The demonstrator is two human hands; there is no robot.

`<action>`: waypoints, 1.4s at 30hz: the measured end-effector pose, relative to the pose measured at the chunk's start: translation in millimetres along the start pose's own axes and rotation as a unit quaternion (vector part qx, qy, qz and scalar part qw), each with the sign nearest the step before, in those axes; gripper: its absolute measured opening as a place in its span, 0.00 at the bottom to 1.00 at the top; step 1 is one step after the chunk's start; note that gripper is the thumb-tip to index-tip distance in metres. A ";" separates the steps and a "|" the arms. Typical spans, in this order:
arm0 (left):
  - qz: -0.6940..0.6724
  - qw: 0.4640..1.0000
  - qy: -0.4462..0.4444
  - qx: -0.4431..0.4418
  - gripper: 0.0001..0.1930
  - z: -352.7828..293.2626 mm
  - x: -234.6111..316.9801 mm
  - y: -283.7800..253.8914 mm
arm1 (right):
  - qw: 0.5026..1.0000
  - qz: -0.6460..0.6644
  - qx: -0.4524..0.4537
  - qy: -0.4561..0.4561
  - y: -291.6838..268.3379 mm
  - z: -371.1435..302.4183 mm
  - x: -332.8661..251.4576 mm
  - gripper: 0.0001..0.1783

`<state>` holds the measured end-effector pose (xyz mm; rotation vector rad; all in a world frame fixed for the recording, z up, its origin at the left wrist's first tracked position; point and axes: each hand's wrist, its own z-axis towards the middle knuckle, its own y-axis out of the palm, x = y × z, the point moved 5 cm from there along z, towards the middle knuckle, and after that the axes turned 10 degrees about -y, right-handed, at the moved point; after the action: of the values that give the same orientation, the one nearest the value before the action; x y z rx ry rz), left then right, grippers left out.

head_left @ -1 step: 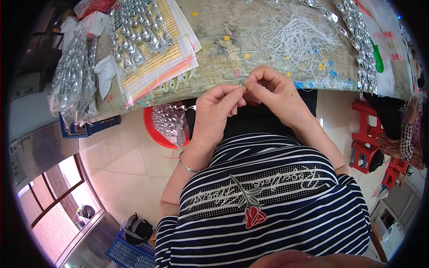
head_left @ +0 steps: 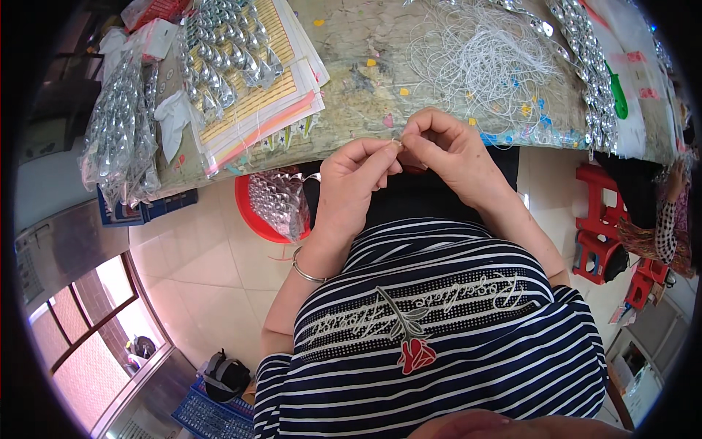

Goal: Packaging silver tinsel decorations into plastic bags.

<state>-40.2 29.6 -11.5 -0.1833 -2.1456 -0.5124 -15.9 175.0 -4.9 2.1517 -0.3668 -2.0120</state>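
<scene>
My left hand (head_left: 360,174) and my right hand (head_left: 450,154) meet just over the table's near edge. Thumb and forefinger of each are pinched together, the fingertips almost touching. Whatever lies between them is too small to make out; a tiny pale bit shows at the left fingertips. Beyond my right hand, a loose tangle of thin white cord (head_left: 486,62) spreads on the worn table (head_left: 347,80). Twisted shiny silver strips (head_left: 223,51) lie to the left on yellow-striped sheets (head_left: 292,84).
More silver strips in clear plastic (head_left: 121,124) hang over the table's left edge. Others lie at the right beside a green-handled tool (head_left: 616,91). Below the table stands a red basin (head_left: 243,208) with bagged silver pieces. Red stools (head_left: 596,197) and another person's checked sleeve (head_left: 665,238) are at the right.
</scene>
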 end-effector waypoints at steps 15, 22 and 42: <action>0.092 0.993 0.074 0.023 0.05 -5.0 2.0 2.1 | 0.997 -0.069 -0.024 0.017 -1.3 -3.4 2.0 0.07; 0.077 0.995 0.064 0.029 0.07 -5.6 6.1 3.5 | 0.998 -0.022 -0.016 -0.050 -0.5 -2.0 -3.5 0.05; 0.029 0.999 0.014 0.022 0.07 -5.2 6.3 3.6 | 0.987 -0.122 -0.013 -0.103 -2.5 -1.4 -16.5 0.09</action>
<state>-38.9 30.3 -2.7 -0.2123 -2.1156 -0.4313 -15.2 182.3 10.3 2.0642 -0.1052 -2.3662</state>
